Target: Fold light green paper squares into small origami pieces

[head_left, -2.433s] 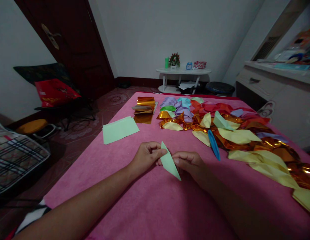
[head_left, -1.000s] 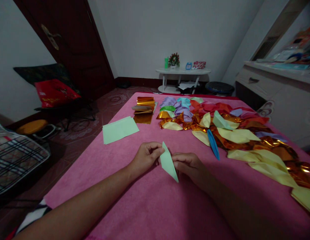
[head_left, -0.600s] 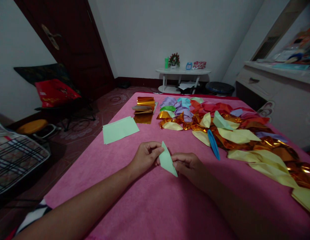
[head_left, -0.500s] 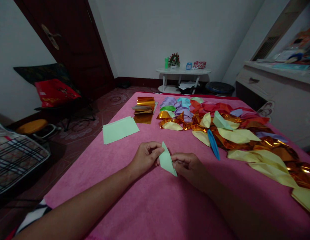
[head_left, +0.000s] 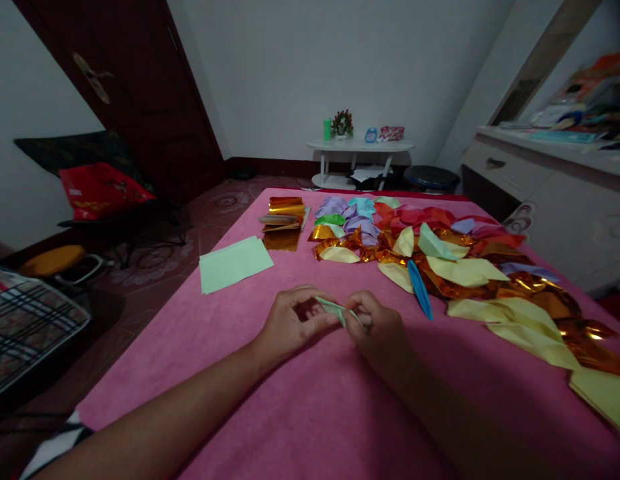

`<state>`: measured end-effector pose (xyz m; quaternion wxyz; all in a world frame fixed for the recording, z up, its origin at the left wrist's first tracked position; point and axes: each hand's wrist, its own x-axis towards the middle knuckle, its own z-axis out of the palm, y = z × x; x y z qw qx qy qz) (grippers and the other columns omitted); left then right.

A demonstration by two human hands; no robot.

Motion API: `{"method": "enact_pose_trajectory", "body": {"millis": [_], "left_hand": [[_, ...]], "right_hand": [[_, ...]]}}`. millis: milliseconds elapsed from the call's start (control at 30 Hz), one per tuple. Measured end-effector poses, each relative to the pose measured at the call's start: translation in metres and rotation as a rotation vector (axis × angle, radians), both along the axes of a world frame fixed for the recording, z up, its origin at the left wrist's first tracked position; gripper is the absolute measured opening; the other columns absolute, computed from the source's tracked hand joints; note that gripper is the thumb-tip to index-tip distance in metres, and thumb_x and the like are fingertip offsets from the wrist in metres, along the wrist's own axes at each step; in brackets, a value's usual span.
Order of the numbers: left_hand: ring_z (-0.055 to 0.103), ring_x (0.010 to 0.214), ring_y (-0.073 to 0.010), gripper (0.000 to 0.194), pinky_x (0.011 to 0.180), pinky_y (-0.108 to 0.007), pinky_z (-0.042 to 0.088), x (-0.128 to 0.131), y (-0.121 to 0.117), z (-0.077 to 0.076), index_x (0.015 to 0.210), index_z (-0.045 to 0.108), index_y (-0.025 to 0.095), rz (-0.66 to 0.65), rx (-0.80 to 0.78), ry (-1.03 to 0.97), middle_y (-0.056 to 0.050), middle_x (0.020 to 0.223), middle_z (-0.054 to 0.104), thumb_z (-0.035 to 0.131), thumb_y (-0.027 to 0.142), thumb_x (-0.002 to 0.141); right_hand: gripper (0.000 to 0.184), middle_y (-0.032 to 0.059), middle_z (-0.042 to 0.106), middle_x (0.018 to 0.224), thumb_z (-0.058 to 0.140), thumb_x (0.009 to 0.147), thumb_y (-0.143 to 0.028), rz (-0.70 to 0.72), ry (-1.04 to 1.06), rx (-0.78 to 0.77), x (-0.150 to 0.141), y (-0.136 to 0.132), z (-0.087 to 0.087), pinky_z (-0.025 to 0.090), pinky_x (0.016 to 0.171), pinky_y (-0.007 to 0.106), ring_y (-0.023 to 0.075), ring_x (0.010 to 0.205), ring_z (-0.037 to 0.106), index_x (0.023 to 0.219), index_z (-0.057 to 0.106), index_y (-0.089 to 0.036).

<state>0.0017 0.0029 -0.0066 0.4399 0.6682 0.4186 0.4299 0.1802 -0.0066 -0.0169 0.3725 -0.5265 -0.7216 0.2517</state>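
A small folded piece of pale green paper is held between both hands above the pink tablecloth. My left hand grips its left end, thumb in front and fingers behind. At the other end, my right hand pinches the paper with bent fingers. The paper is seen nearly edge-on, so most of its faces are hidden. Beyond my left hand lies a stack of pale green sheets.
Gold foil sheets lie behind the green stack. Folded paper shapes in yellow, purple and red, plus gold foil ones, spread across the right side. A blue folded paper lies near my right hand. Farther back stands a white side table.
The green paper has turned from showing its broad face to nearly edge-on. My right hand has risen and now pinches its upper right end. The view has shifted slightly.
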Motion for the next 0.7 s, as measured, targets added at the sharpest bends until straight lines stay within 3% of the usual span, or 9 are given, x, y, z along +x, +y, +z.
{"method": "enact_pose_trajectory", "body": {"millis": [100,200,367,467,533,600,700], "left_hand": [[0.063,0.071,-0.0169,0.028,0.063,-0.025,0.048,0.001,0.001,-0.001,0.081,0.070,0.012,0.063,-0.004,0.023,-0.009,0.080,0.069,0.073,0.038,0.071],[0.062,0.071,-0.0161,0.021,0.063,-0.024,0.048,0.002,0.003,-0.005,0.075,0.069,0.013,0.119,0.027,0.050,-0.008,0.080,0.069,0.070,0.034,0.075],[0.061,0.074,-0.0166,0.008,0.066,-0.025,0.047,0.003,0.003,-0.005,0.079,0.071,0.016,0.120,0.153,0.155,-0.007,0.081,0.068,0.067,0.022,0.075],[0.060,0.072,-0.0156,0.013,0.066,-0.024,0.046,0.004,0.003,-0.006,0.079,0.071,0.017,0.132,0.164,0.183,-0.006,0.079,0.068,0.059,0.013,0.075],[0.060,0.070,-0.0147,0.015,0.064,-0.023,0.046,0.004,0.005,-0.009,0.078,0.070,0.016,0.146,0.146,0.181,-0.005,0.078,0.067,0.057,0.010,0.074],[0.059,0.068,-0.0139,0.016,0.061,-0.022,0.044,0.004,0.008,-0.013,0.078,0.070,0.015,0.160,0.128,0.177,-0.004,0.077,0.067,0.056,0.010,0.073],[0.058,0.067,-0.0137,0.015,0.060,-0.022,0.043,0.004,0.010,-0.016,0.079,0.069,0.014,0.180,0.120,0.192,-0.004,0.076,0.066,0.055,0.011,0.074]], "right_hand": [[0.006,0.0007,0.062,0.071,0.052,0.078,-0.015,-0.027,-0.073,0.197,-0.001,0.003,-0.001,0.041,0.060,0.024,0.0145,0.063,0.058,0.078,0.054,-0.021],[0.011,0.0019,0.060,0.074,0.050,0.076,-0.010,0.003,-0.049,0.260,-0.001,0.004,-0.002,0.041,0.064,0.024,0.0150,0.068,0.057,0.074,0.054,-0.020],[0.011,-0.0001,0.058,0.070,0.051,0.074,-0.010,-0.036,0.000,0.229,0.000,0.004,-0.002,0.040,0.061,0.024,0.0138,0.063,0.054,0.073,0.055,-0.021],[0.012,0.0007,0.059,0.073,0.049,0.074,-0.010,-0.020,-0.020,0.239,0.000,0.005,-0.003,0.040,0.063,0.024,0.0142,0.066,0.055,0.074,0.055,-0.020],[0.008,0.0015,0.060,0.075,0.052,0.075,-0.013,-0.083,-0.034,0.240,0.000,0.008,-0.004,0.041,0.063,0.024,0.0147,0.067,0.056,0.077,0.056,-0.020],[0.004,0.0013,0.061,0.074,0.056,0.077,-0.023,-0.167,-0.068,0.180,0.001,0.011,-0.006,0.040,0.059,0.025,0.0149,0.063,0.056,0.080,0.058,-0.020],[0.015,-0.0006,0.061,0.063,0.056,0.081,-0.034,-0.186,-0.139,0.043,0.004,0.014,-0.007,0.035,0.051,0.024,0.0141,0.054,0.053,0.076,0.061,-0.021]]}}
